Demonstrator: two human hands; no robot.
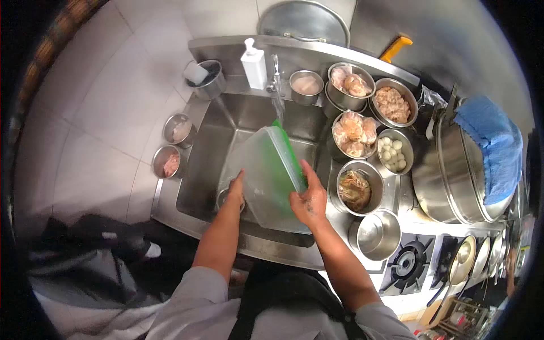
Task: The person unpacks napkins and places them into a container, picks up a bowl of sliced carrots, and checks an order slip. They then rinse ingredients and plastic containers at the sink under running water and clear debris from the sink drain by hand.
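Green-edged plastic piece [258,175], translucent, tilted above the sink basin [209,161]. Its green side is gripped by the right hand [310,198], with the thumb laid on the near face and the fingers along the outer edge. Its opposite edge is met by the left hand [236,188]; how far those fingers are curled cannot be told, since they are partly hidden. The 2 hands are set apart by most of the piece's breadth. The lower edge is placed near the front rim, over which both forearms are extended. A small round metal vessel [222,199] is partly covered by the left hand.

The top corner is held beneath the faucet [275,79], from which water [279,106] is run. Open room is offered by the bare steel left of the piece, bounded by the basin wall and by 2 small bowls [191,137] on the left ledge. To the right, less clearance is given: the counter is crowded with metal bowls, the nearest being a bare-bottomed bowl [377,235]. Farther right, a burner [408,262] and a large pot [447,175] draped with a blue cloth [490,147] are seen.
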